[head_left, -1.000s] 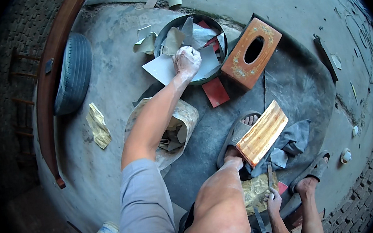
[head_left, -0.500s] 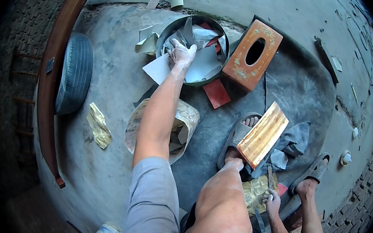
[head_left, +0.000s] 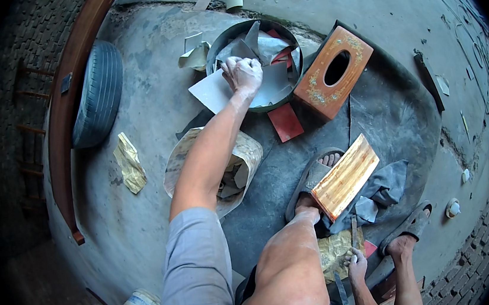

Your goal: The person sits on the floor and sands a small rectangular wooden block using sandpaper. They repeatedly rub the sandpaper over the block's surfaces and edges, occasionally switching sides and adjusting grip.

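My left hand [head_left: 243,74] is over the round dark-rimmed tub [head_left: 300,66], its fingers curled closed; whatever they grip is hidden. Beneath it are a pale sheet [head_left: 205,91] like sandpaper, grey sheets [head_left: 253,38] and red pieces. Low at the right, my right hand [head_left: 356,263] is closed around a narrow flat strip [head_left: 354,230], which points away from me. A yellowish crumpled sheet [head_left: 331,256] lies beside that hand. Just above, a wooden panel [head_left: 347,176] with pale grain rests slanted by my sandalled foot [head_left: 313,178].
A brown tissue box [head_left: 316,88] with an oval opening stands right of the tub. Nearer is an open pale bucket [head_left: 177,165] with scraps inside. A tyre [head_left: 98,93] and wooden beam [head_left: 59,148] line the left. Grey cloth [head_left: 388,184] and a red sheet [head_left: 286,122] lie around.
My left hand has drawn back slightly from the tub's middle, and its fingers have curled from spread to closed. My right hand has barely moved.
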The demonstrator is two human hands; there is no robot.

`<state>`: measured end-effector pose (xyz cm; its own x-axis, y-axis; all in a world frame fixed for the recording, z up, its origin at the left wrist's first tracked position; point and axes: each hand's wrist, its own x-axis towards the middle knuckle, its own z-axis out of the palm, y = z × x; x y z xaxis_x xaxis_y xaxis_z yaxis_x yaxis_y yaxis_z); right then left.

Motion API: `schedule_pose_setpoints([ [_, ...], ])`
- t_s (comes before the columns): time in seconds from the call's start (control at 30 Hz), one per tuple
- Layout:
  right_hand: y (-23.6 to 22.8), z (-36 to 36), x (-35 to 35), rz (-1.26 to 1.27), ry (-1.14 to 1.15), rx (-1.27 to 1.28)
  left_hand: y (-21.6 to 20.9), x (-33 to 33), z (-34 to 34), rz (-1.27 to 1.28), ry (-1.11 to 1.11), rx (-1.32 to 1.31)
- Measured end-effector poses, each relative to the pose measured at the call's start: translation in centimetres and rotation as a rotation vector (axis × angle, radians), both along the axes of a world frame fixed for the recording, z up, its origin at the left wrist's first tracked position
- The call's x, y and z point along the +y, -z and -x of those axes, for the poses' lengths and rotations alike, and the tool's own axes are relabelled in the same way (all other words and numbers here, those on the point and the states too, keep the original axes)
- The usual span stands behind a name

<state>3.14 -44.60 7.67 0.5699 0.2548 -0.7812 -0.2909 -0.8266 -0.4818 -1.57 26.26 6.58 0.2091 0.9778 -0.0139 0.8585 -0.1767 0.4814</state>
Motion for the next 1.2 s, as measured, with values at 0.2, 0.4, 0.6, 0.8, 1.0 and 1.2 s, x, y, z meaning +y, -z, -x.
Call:
schedule_pose_setpoints([
  [0.2, 0.8, 0.4, -0.7, -0.004, -0.003, 0.026, 1.9, 6.2, 4.1, 0.295, -0.171, -0.258],
  [0.4, 1.0, 0.9, -0.8, -0.05, 0.017, -0.013, 1.6, 5.5, 3.5, 0.039, -0.107, -0.144],
  [0.6, 0.1, 0.0, -0.1, 0.007, 0.003, 0.037, 0.5, 1.3, 2.6, -0.225, 0.185, -0.122],
  [0.8, 0.5, 0.2, -0.2, -0.021, 0.018, -0.021, -2.1, -1.4, 2.9, -0.084, 0.267, -0.057],
  [1.0, 0.9, 0.2, -0.5, -0.016, -0.008, -0.006, -2.5, -3.1, 4.2, -0.063, 0.385, -0.043],
  [1.2, 0.9, 0.2, -0.4, -0.019, -0.013, 0.008, -2.6, -3.8, 4.5, -0.022, 0.4, 0.005],
])
